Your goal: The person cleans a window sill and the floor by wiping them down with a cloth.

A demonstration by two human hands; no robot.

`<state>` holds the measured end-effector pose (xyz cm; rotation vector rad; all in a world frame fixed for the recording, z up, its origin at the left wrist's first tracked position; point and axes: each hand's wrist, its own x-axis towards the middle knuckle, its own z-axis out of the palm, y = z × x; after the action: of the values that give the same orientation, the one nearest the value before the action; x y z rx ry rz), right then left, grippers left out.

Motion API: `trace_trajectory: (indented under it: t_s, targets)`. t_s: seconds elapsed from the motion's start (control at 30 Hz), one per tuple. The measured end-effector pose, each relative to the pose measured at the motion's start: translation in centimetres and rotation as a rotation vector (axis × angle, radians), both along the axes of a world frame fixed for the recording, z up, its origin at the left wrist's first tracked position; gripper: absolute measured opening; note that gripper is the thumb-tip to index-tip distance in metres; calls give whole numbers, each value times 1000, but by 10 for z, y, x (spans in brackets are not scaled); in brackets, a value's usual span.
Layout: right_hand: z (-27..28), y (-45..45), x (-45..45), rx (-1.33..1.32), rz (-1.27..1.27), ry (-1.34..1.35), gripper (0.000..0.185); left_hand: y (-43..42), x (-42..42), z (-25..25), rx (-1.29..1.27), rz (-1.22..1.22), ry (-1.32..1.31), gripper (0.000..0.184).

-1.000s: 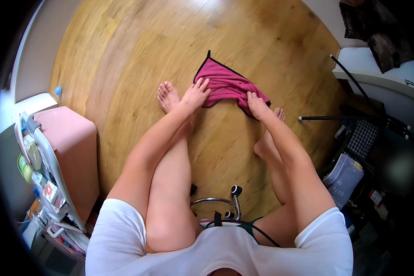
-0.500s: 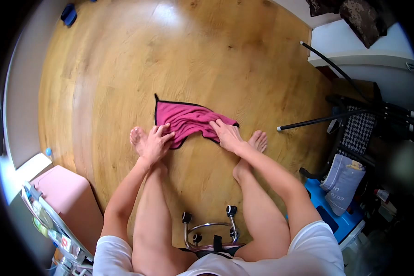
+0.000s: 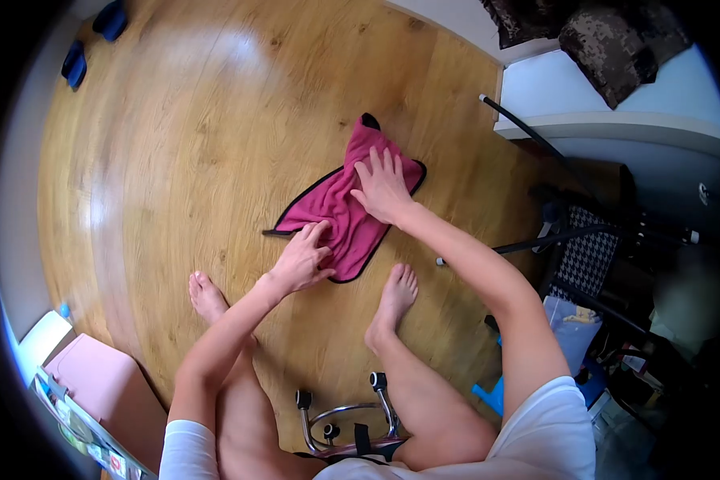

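Observation:
A pink cloth with black edging (image 3: 358, 242) lies rumpled on the wooden floor (image 3: 160, 176), in front of my bare feet. My left hand (image 3: 302, 260) rests at the cloth's lower left edge, its fingers apart and slightly bent. Over the upper right part of the cloth, my right hand (image 3: 382, 188) lies with its fingers spread flat. Neither hand grips the cloth. One corner of it points up and away, and a narrow black tip sticks out to the left.
A pink box (image 3: 100, 384) stands at the lower left. Blue slippers (image 3: 74, 66) lie at the far left. On the right are black metal legs (image 3: 528, 132), a checked fabric piece (image 3: 588, 254) and dark camouflage fabric (image 3: 608, 56). Chrome wheeled legs (image 3: 348, 410) are beneath me.
The cloth has turned and now spreads diagonally, its right part farther from me. My right hand has moved forward with its fingers spread. The view has shifted, showing more floor on the left.

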<state>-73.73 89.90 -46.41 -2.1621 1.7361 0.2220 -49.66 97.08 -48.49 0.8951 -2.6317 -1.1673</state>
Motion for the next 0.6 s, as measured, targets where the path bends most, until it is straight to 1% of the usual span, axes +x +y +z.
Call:
trace_trajectory:
  t_s: [0.07, 0.1, 0.13, 0.17, 0.27, 0.3, 0.33, 0.4, 0.43, 0.53, 0.6]
  targets:
    - [-9, -11, -15, -73, 97, 73, 53, -11, -18, -1, -10, 7, 39, 39]
    - [-15, -19, -24, -133, 89, 91, 51, -15, -26, 0, -6, 10, 44, 39]
    - [-21, -29, -34, -155, 40, 95, 52, -20, -34, 0, 2, 10, 49, 40]
    - [-23, -38, -44, -173, -12, 101, 54, -25, -42, 3, 33, -17, -18, 52]
    - [-20, -67, -85, -185, -191, 141, 59, -35, -71, -7, 32, -8, 89, 69]
    - [-20, -72, -102, -181, -261, 153, 60, -44, -82, -3, 28, -68, 26, 80]
    - [-20, -72, -119, -170, -338, 152, 64, -50, -94, -3, -7, -99, 18, 79]
    - [-21, -60, -155, -187, -417, 186, 65, -61, -119, -4, -81, -154, 3, 79]
    - [-21, -50, -175, -195, -455, 203, 66, -68, -130, 4, -44, -200, -54, 82]
    - [-21, -13, -228, -175, -592, 311, 66, -63, -169, -15, -23, -209, 20, 84]
    - [-18, 2, -258, -90, -663, 360, 68, -60, -193, -12, -6, -238, -29, 85]
